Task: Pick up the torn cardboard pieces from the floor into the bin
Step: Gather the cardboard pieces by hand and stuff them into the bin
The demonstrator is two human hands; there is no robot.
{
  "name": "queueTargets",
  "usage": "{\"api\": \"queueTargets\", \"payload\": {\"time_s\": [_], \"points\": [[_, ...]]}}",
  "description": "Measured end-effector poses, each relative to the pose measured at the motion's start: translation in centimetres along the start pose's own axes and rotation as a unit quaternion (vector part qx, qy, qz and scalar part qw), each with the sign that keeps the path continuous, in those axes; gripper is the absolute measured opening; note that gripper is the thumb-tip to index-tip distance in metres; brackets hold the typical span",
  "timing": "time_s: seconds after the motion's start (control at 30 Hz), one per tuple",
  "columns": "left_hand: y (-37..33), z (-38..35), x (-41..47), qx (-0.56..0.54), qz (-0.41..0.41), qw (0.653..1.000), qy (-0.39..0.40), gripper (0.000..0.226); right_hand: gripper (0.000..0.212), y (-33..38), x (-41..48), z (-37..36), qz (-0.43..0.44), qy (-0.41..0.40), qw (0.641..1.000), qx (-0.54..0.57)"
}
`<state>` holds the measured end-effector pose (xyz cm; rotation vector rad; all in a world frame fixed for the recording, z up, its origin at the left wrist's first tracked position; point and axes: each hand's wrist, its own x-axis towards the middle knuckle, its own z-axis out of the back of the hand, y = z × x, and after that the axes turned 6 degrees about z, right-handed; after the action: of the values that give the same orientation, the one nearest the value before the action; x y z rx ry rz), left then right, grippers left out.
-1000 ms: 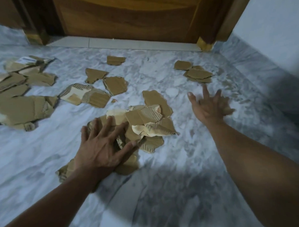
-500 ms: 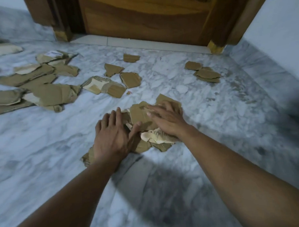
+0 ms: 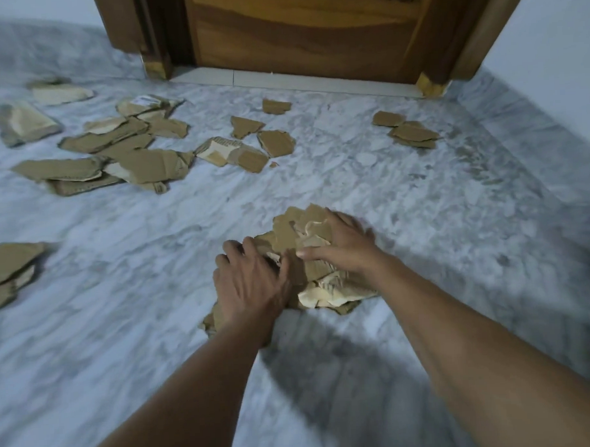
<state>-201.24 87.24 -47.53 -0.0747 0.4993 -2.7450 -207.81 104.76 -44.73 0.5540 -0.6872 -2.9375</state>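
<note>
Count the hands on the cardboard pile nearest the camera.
2. The left hand rests on the left side of the cardboard pile; the right hand lies across its top right. No other hand shows.

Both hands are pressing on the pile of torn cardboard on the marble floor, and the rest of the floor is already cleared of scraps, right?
Not quite. The left hand and right hand are on the pile on the marble floor, but the head view shows many scraps still scattered there, more near the door.
</note>
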Motion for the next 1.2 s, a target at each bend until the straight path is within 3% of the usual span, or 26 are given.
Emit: {"api": "queueTargets", "payload": {"time_s": [0.1,0.2,0.37,0.47,0.53,0.63,0.87,1.13,1.2], "points": [[0.4,0.8,-0.4,-0.028,0.008,1.0,0.009,0.065,0.122,1.7,-1.7,-1.9,-0.004,-0.069,0.997,0.043],[1.3,1.3,-1.2,-0.074,0.007,0.997,0.005,0.054,0.127,2.3,-2.3,-1.6,-0.061,-0.064,0.984,0.151],[2.4,1.9,-4.3,-0.201,0.042,0.979,0.012,0.04,0.084,3.1,-5.6,-3.7,-0.057,-0.098,0.949,0.296],[3.0,2.7,-5.1,-0.334,0.092,0.936,0.066,0.054,0.069,4.0,-8.3,-5.8,-0.042,-0.135,0.909,0.393],[3.3,3.4,-5.9,-0.396,0.079,0.912,0.076,0.06,0.057,4.5,-10.2,-6.3,-0.04,-0.154,0.886,0.436],[3.1,5.0,-7.4,-0.44,0.057,0.893,0.073,0.053,0.067,5.0,-12.9,-5.3,-0.032,-0.162,0.878,0.45],[-4.1,12.7,-10.8,-0.512,-0.019,0.855,0.078,0.059,0.078,5.3,-20.4,4.9,-0.009,-0.223,0.863,0.452],[-19.5,21.7,-17.1,-0.516,-0.151,0.838,0.088,0.054,0.084,0.3,-31.2,19.9,-0.045,-0.322,0.821,0.47],[-23.9,23.3,-19.3,-0.521,-0.171,0.83,0.1,0.053,0.076,-1.8,-34.3,23.6,-0.047,-0.338,0.808,0.48]]}}
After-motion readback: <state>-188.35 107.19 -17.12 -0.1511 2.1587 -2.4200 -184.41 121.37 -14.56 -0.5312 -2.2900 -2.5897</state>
